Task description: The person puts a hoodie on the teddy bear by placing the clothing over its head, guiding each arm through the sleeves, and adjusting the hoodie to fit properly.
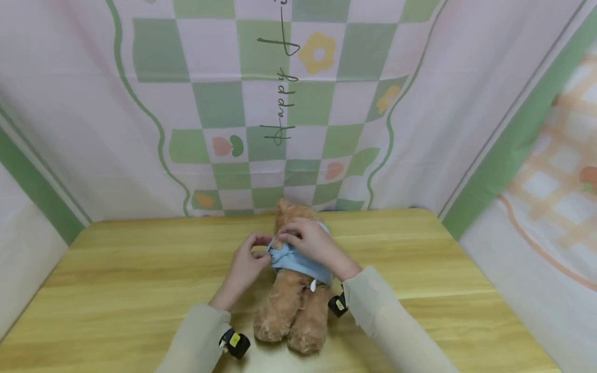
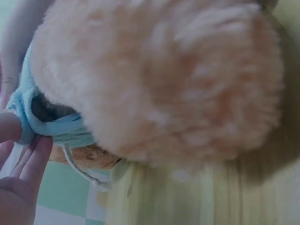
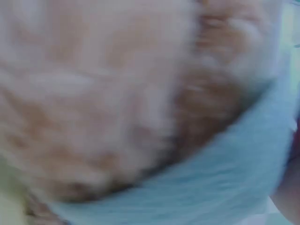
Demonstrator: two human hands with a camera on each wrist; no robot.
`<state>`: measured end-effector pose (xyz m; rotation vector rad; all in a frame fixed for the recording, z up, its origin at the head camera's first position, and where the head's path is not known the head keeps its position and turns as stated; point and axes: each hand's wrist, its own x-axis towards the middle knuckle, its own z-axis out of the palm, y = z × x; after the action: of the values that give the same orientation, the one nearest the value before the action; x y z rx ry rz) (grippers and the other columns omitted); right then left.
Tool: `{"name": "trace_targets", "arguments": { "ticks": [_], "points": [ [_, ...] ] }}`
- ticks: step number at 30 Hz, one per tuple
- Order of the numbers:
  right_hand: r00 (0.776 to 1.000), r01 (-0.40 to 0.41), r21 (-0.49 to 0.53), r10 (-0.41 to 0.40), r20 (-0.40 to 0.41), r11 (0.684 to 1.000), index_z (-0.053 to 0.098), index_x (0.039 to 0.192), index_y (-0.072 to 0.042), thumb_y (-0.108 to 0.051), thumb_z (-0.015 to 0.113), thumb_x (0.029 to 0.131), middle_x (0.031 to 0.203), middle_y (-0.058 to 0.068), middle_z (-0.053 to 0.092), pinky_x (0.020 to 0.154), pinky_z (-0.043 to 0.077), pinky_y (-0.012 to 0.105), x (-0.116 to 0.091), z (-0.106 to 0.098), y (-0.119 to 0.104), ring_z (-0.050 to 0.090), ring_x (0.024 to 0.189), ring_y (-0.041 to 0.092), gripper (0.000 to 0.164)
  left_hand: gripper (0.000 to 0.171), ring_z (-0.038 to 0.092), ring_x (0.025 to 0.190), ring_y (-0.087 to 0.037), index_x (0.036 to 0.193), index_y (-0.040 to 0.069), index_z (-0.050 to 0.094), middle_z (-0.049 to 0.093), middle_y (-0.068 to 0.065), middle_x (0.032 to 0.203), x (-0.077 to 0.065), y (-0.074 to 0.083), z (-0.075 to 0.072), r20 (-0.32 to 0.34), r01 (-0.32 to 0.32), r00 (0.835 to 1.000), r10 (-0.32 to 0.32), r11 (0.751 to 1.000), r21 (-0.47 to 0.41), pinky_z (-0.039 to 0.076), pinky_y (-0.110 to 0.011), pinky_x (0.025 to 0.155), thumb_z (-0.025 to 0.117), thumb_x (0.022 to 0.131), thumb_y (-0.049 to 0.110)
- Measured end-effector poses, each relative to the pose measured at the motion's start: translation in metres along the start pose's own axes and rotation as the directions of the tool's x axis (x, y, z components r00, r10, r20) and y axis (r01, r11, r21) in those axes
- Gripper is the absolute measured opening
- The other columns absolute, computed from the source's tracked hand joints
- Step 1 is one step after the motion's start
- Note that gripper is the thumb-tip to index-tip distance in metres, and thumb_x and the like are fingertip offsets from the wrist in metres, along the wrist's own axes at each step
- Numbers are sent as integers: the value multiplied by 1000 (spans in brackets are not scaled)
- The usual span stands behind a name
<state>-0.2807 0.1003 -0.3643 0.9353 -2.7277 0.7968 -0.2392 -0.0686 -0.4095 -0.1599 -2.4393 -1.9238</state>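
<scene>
A brown plush teddy bear (image 1: pixel 305 311) lies on the table with its legs toward me and its head at the far edge. Bunched around its body is a light blue shirt (image 1: pixel 303 265). My left hand (image 1: pixel 246 259) pinches the shirt's gathered edge at the bear's left side in the head view; the left wrist view shows thumb and fingers on the blue cloth (image 2: pixel 70 133). Over the chest, my right hand (image 1: pixel 310 239) bends its fingers onto a patch of brown fur beside the cloth. Its fingertips are hidden in the right wrist view, where fur and the shirt hem (image 3: pixel 225 164) fill the frame.
The wood-grain table (image 1: pixel 140 269) extends to both sides of the bear. A checked green and white curtain (image 1: pixel 266 103) hangs right behind the far edge. A pale drawstring (image 2: pixel 79 171) dangles from the cloth, and a small white tag (image 1: pixel 313 284) shows below the hem.
</scene>
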Motion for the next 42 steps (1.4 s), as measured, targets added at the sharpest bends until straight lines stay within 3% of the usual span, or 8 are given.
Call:
{"name": "trace_targets", "arguments": {
  "ticks": [3, 7, 9, 13, 16, 26, 33, 42],
  "points": [
    [981, 188, -192, -173, 90, 963, 75, 100, -21, -26, 66, 89, 106, -1, 67, 80, 54, 29, 1, -7, -6, 65, 95, 13, 16, 33, 55, 67, -11, 119, 2, 52, 56, -18, 114, -1, -1, 1, -1, 26, 1000, -26, 1000, -2, 41, -21, 56, 52, 86, -5],
    [923, 382, -495, -353, 157, 780, 72, 86, -20, -23, 67, 86, 94, -5, 63, 74, 50, 19, 5, -9, -13, 60, 84, 8, 6, 33, 47, 59, -8, 114, 1, 48, 51, -19, 119, 0, -2, 3, -12, -11, 1000, 11, 1000, -5, 36, -19, 50, 51, 83, -7],
    [921, 378, -536, -362, 140, 755, 68, 83, -18, -15, 66, 87, 89, -5, 62, 73, 49, 17, 4, -5, -12, 58, 81, 8, 6, 27, 51, 62, -8, 108, 1, 49, 48, -18, 121, -1, -3, 3, -14, -43, 999, 43, 999, -1, 39, -19, 52, 51, 82, -8],
    [983, 118, -400, -164, -82, 909, 64, 82, -12, -10, 64, 89, 81, 1, 63, 69, 52, 29, -1, 4, -6, 62, 74, 16, 7, 16, 60, 73, -15, 91, 2, 57, 52, -18, 108, -3, -8, 7, -20, -110, 994, 112, 992, 66, 48, -22, 65, 53, 80, -9],
    [971, -100, -143, 66, -229, 985, 64, 77, -8, -13, 64, 90, 75, 6, 65, 72, 50, 36, -2, 8, 0, 62, 71, 22, 13, 15, 62, 80, -19, 87, 1, 63, 57, -18, 103, -3, -12, 10, -29, -138, 989, 144, 981, 136, 51, -25, 73, 56, 79, -8],
    [983, -150, 114, 161, -90, 982, 67, 93, -7, -19, 68, 88, 92, 7, 69, 78, 53, 32, -6, 7, -3, 65, 87, 19, 13, 38, 61, 92, -24, 107, 1, 67, 63, -17, 108, 5, -9, 4, -30, -2, 1000, 10, 968, 249, 52, -33, 73, 57, 95, 35],
    [978, -182, -138, 194, 78, 974, 60, 126, -7, -36, 70, 86, 128, 11, 59, 101, 46, 44, -16, 11, -18, 55, 120, 28, 51, 34, 51, 75, -20, 84, 3, 54, 53, -17, 97, 11, -8, -2, -43, 18, 999, -8, 967, 254, 41, -27, 61, 48, 99, 33],
    [961, -155, -202, 195, 194, 967, 54, 134, -7, -27, 64, 88, 139, 13, 50, 106, 41, 48, -16, 15, -21, 47, 129, 32, 51, 44, 66, 94, -27, 124, -8, 57, 63, -27, 115, 18, -24, -19, -61, 215, 976, -210, 972, 95, 55, -35, 81, 37, 98, 21]
  ]
}}
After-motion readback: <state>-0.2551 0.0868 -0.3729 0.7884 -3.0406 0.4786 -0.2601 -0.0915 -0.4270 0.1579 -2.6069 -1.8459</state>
